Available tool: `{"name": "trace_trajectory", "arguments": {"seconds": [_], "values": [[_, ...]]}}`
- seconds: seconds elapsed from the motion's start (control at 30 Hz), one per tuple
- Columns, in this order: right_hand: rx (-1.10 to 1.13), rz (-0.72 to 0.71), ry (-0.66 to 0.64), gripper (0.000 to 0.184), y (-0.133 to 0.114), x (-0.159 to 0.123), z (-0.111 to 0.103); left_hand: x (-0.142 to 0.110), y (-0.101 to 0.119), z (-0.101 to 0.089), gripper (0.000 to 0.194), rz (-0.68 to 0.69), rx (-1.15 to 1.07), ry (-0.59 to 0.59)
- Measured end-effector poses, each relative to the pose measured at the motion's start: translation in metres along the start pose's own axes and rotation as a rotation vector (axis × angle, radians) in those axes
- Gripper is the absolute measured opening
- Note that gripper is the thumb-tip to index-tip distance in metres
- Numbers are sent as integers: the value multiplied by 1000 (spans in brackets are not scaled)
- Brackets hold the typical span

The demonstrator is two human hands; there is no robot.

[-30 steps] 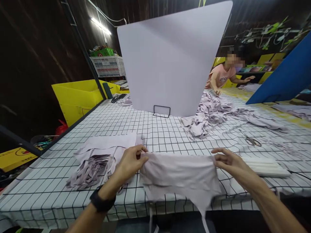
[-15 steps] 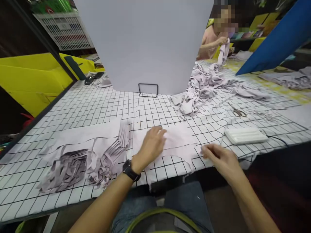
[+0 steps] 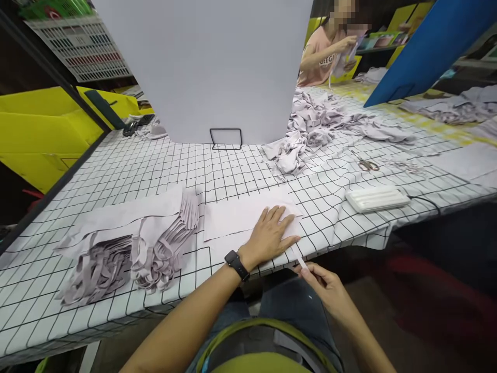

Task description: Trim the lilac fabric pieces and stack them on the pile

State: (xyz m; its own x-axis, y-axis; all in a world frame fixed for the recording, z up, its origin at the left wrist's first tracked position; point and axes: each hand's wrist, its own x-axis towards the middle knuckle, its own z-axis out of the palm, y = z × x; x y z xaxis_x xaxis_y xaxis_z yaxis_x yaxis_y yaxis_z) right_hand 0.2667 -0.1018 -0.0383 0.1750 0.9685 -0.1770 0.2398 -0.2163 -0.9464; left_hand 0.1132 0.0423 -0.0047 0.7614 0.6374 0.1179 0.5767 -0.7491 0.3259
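A pale pink fabric piece (image 3: 229, 217) lies flat in front of me on the white checked tablecloth (image 3: 151, 171). My left hand (image 3: 272, 234), with a dark watch at the wrist, presses on its right part, fingers spread. At the table's front edge my right hand (image 3: 320, 282) pinches the end of a narrow fabric strap (image 3: 298, 257) that runs out from under the left hand. To the left rests a stack of similar fabric pieces (image 3: 128, 207), its gathered straps (image 3: 155, 264) bunched at the front. The fabric under my left palm is hidden.
A white box-shaped device (image 3: 376, 199) with a black cable and a pair of scissors (image 3: 365, 161) lie on the right. Beyond are heaped fabric pieces (image 3: 310, 124), a large grey panel (image 3: 209, 67) and a blue panel (image 3: 423, 52). A co-worker (image 3: 324, 52) handles fabric across the table.
My left hand has moved right and flattened onto the fabric. My right hand has come down and left and taken hold of the strap. The view has shifted slightly.
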Motion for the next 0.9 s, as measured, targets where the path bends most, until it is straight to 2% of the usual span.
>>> {"name": "trace_trajectory", "arguments": {"seconds": [0.17,0.3,0.43,0.57,0.63,0.77,0.9], "values": [[-104,62,-47,47,-6,-47,-31,2,-1,0,62,5,13,-2],[-127,144,-52,46,-11,-77,-44,3,-2,0,61,12,21,2],[-87,230,-10,48,-14,-96,-52,3,-4,0,60,21,27,16],[56,295,52,46,-15,-110,-61,3,-4,2,60,16,39,16],[187,279,62,36,-17,-113,-64,3,-4,3,60,16,37,17],[499,241,52,32,-24,-104,-64,4,-6,3,58,27,-1,25],[382,197,86,33,-32,-75,-57,2,-9,-3,53,9,-189,71]]}}
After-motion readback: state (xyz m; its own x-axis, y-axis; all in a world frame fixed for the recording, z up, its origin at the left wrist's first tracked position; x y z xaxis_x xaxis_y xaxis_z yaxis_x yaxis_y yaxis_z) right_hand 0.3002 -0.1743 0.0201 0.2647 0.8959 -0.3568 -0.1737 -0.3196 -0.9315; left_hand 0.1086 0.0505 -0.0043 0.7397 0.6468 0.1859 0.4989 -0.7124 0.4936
